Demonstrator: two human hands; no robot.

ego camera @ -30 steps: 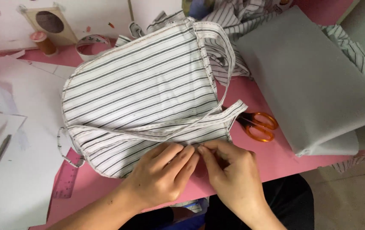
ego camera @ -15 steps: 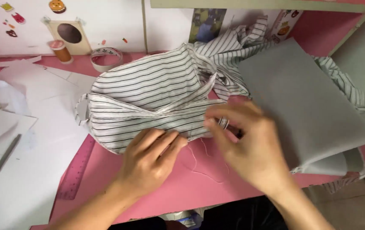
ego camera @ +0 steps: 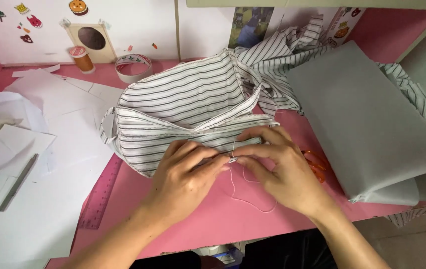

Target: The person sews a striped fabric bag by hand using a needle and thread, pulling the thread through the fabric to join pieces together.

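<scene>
The striped cloth [ego camera: 183, 109] lies in the middle of the frame on the pink table [ego camera: 183, 219], its long axis running left to right and its open side facing the upper right. Its lower hem sits just under both sets of fingertips. The left hand [ego camera: 183, 179] and right hand [ego camera: 285, 174] meet there, fingers pinched nearly closed on the hem. White thread [ego camera: 245, 197] loops below them. Orange scissors [ego camera: 317, 164] peek out beside the right hand.

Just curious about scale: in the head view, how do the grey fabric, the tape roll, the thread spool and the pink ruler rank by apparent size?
Largest to smallest:
grey fabric
pink ruler
tape roll
thread spool
</scene>
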